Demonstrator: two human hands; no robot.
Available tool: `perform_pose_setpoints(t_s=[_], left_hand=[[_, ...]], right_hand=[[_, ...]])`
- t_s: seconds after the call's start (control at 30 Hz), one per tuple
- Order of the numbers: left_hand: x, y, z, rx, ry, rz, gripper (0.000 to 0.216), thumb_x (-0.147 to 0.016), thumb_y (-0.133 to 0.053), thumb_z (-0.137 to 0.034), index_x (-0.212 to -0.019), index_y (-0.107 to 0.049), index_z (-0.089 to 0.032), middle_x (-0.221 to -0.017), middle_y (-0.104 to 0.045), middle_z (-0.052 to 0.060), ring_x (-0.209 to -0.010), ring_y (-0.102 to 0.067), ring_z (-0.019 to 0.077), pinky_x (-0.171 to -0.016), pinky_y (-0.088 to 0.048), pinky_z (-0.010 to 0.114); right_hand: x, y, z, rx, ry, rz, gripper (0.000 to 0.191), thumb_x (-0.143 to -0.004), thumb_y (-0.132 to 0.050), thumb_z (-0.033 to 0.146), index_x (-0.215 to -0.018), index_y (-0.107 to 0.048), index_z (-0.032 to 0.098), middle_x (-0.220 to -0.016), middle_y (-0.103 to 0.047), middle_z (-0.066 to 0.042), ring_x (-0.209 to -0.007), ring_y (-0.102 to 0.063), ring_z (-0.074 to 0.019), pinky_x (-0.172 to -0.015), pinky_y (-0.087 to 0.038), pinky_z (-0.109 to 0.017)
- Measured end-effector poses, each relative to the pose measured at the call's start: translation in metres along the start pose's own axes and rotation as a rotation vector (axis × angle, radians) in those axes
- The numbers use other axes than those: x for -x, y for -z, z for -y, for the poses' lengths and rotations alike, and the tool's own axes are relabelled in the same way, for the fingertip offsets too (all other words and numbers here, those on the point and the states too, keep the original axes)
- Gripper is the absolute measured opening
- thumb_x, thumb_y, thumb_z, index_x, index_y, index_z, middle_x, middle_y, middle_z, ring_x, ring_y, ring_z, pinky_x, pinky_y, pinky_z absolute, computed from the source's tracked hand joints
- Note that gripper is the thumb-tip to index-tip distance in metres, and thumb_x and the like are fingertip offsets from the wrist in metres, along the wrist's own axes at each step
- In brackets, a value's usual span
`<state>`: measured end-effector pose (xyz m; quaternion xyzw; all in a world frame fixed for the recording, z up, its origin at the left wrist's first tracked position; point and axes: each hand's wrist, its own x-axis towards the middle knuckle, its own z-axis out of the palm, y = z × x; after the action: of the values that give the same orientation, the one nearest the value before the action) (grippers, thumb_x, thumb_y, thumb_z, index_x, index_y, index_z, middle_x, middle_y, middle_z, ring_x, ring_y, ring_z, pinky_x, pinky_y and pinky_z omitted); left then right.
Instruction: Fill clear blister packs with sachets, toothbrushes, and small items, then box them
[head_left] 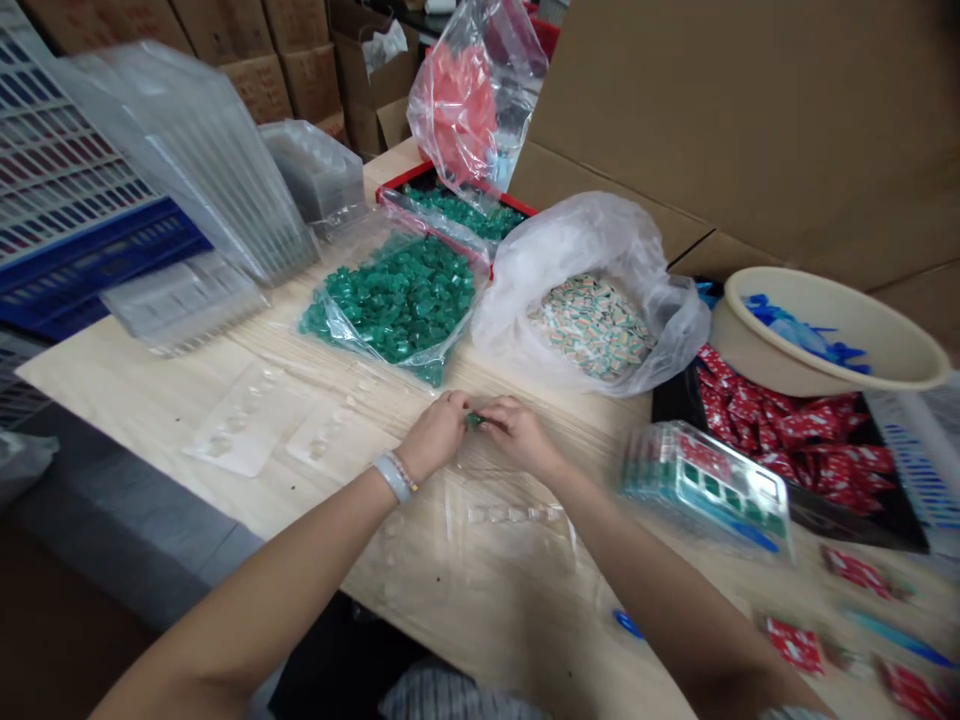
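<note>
Over the middle of the wooden table [300,545], my left hand [437,432] and my right hand [523,432] meet with their fingertips pinched. Between them is a small green plastic piece [474,420], mostly covered by the fingers. Both hands seem to touch it; its exact shape is too small to tell. Just below them lies a clear plastic tray [517,514] with moulded hollows. Further left are more clear trays [247,420]. Ahead of my hands is an open clear bag of green pieces [405,295]. A white plastic bag [592,230] beside it holds small printed pieces [592,325].
Stacked clear trays [202,150] stand at the back left near a blue crate [105,260]. On the right are filled clear packs [705,485], a black tray of red packets [795,430] and a beige basin [825,300] with blue pieces. Cardboard [750,130] rises behind.
</note>
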<state>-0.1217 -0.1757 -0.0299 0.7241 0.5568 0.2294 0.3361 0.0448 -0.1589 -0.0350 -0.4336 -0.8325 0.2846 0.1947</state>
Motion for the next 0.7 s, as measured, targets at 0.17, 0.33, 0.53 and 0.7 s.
perform_pose_setpoints(t_s=[0.17, 0.33, 0.53, 0.7], left_hand=[[-0.001, -0.003, 0.001, -0.012, -0.01, 0.004, 0.022, -0.073, -0.041, -0.008, -0.092, -0.049, -0.013, -0.09, -0.053, 0.008, -0.085, -0.052, 0.0185, -0.077, -0.042, 0.032], [0.0, 0.008, -0.003, 0.15, -0.015, 0.034, 0.026, -0.067, -0.042, -0.004, -0.09, -0.052, -0.012, -0.088, -0.055, 0.008, -0.087, -0.051, 0.0183, -0.081, -0.041, 0.033], [0.018, 0.038, -0.015, 0.914, 0.274, 0.207, 0.032, -0.064, -0.044, -0.003, -0.093, -0.053, -0.012, -0.089, -0.06, 0.005, -0.08, -0.056, 0.0123, -0.075, -0.044, 0.026], [0.017, 0.03, -0.027, 0.909, 0.328, 0.195, 0.035, -0.062, -0.045, -0.001, -0.094, -0.055, -0.01, -0.085, -0.063, 0.004, -0.076, -0.058, 0.0114, -0.072, -0.045, 0.024]], right_hand=[[0.0, 0.002, 0.007, 0.135, -0.009, 0.041, 0.02, -0.079, -0.05, 0.019, -0.094, -0.064, 0.021, -0.086, -0.059, -0.006, -0.083, -0.051, -0.0163, -0.075, -0.04, -0.031], [-0.008, 0.003, 0.026, 0.434, -0.039, 0.129, 0.018, -0.079, -0.052, 0.024, -0.091, -0.064, 0.021, -0.086, -0.059, -0.008, -0.086, -0.048, -0.0198, -0.075, -0.037, -0.033], [0.002, 0.007, 0.036, 0.349, -0.098, -0.038, 0.029, -0.077, -0.054, 0.027, -0.104, -0.058, 0.019, -0.094, -0.057, -0.009, -0.09, -0.049, -0.0213, -0.077, -0.039, -0.036], [0.016, 0.012, 0.051, 0.123, 0.068, -0.095, 0.022, -0.083, -0.044, 0.019, -0.101, -0.057, 0.019, -0.093, -0.055, -0.008, -0.091, -0.05, -0.018, -0.078, -0.043, -0.033]])
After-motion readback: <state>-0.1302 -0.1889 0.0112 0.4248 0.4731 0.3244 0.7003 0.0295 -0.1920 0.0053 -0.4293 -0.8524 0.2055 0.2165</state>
